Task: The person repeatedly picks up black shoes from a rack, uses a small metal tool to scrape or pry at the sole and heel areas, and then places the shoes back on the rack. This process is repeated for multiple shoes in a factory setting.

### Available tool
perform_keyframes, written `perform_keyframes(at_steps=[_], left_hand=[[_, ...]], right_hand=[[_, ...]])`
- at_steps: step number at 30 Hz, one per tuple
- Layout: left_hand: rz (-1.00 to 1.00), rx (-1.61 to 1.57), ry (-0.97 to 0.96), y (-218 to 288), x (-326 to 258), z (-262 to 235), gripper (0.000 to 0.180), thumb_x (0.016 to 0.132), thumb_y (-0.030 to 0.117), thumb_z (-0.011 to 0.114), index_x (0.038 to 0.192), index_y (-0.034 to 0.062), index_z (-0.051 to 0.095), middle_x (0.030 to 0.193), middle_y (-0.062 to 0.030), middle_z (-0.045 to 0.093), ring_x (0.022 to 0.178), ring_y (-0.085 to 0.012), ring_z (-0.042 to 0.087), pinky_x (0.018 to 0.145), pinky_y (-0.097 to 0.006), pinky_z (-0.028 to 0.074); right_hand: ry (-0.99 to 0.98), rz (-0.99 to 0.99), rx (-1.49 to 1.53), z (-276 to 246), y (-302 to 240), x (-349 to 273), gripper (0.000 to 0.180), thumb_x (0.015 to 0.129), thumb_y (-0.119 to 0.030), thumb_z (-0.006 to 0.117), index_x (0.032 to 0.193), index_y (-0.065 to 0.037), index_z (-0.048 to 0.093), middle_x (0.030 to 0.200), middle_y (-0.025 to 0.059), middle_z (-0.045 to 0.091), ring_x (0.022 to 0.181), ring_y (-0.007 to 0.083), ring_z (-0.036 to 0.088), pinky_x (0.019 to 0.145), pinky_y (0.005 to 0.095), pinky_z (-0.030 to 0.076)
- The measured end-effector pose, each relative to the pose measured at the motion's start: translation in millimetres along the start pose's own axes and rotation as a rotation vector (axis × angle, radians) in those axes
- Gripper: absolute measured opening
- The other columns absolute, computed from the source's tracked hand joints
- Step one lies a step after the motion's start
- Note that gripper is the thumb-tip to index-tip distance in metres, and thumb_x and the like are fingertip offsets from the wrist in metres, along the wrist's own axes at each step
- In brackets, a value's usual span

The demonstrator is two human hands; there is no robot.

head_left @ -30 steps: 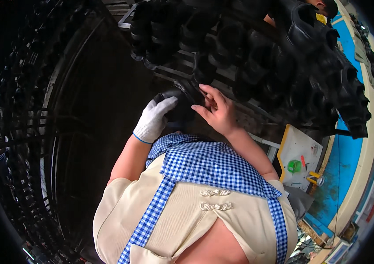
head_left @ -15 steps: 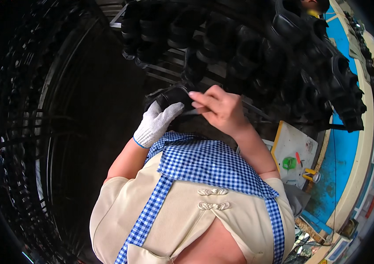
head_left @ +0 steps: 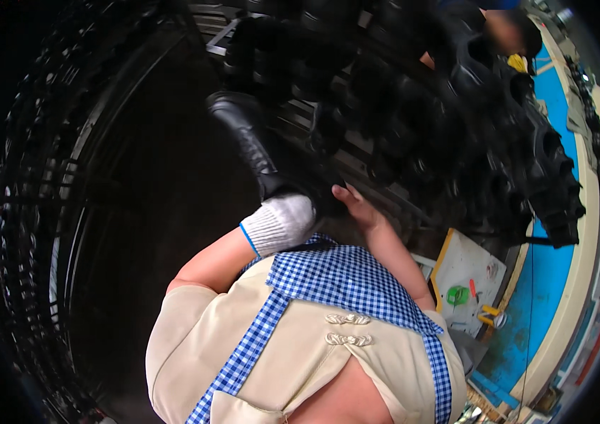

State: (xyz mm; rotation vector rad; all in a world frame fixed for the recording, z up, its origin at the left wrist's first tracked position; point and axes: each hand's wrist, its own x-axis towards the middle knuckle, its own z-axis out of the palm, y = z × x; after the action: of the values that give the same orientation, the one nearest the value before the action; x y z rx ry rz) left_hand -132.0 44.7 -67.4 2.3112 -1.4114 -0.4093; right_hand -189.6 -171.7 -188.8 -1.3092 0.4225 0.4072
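Observation:
In front of my apron is a black lace-up boot (head_left: pixel 247 138), its toe pointing up and to the left. My left hand (head_left: pixel 287 218), in a white knitted glove with a blue cuff edge, is at the boot's opening and holds it; the fingers are out of sight in or behind the dark leather. Bare, my right hand (head_left: pixel 360 207) grips the boot's right side, the thumb lying on the edge and the other fingers mostly hidden.
Racks of black shoes (head_left: pixel 477 78) stand ahead and to the right; another dark rack (head_left: pixel 38 205) runs along the left. At right, a white board (head_left: pixel 466 272) carries a green container (head_left: pixel 457 295) and yellow-handled tool (head_left: pixel 489 315) beside a blue surface (head_left: pixel 519 332). A person (head_left: pixel 505 35) is at the top right.
The boot has turned so that its laced front and toe now show. My left hand has moved right and down into its opening, and my right hand has come down onto its side.

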Motion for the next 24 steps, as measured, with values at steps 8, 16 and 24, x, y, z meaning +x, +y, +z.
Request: perform_keyframes(at_steps=[8,16,24], left_hand=[[0.078,-0.743,0.847,1.6,-21.7,-64.5,0.056,0.084,0.009,0.073,0.136,0.0043,0.052,0.128,-0.0169,0.060,0.117,-0.0297,0.059,0.101,-0.040,0.047],[-0.293,-1.427,1.020,-45.8,5.0,-64.9,0.078,0.075,0.014,0.082,0.141,-0.0004,0.043,0.123,-0.0104,0.060,0.112,-0.0214,0.059,0.100,-0.033,0.048],[0.158,-0.462,0.321,-33.1,19.2,-116.7,0.069,0.068,0.036,0.088,0.122,0.0012,0.064,0.106,-0.0162,0.071,0.098,-0.0276,0.070,0.089,-0.036,0.054]], right_hand=[[-0.283,-0.142,0.191,18.4,-30.6,-36.9,0.063,0.100,-0.047,0.044,0.144,-0.002,0.044,0.139,0.0162,0.054,0.125,0.0284,0.056,0.106,0.0426,0.046],[-0.276,-0.145,0.205,-11.6,2.8,-10.1,0.041,0.100,-0.030,0.059,0.132,-0.006,0.054,0.109,0.0067,0.067,0.102,0.0159,0.064,0.084,0.0292,0.054],[0.119,-1.312,-0.806,37.2,-175.3,-83.0,0.021,0.079,-0.002,0.077,0.099,-0.006,0.073,0.089,0.0074,0.068,0.063,0.0156,0.066,0.051,0.0231,0.051]])
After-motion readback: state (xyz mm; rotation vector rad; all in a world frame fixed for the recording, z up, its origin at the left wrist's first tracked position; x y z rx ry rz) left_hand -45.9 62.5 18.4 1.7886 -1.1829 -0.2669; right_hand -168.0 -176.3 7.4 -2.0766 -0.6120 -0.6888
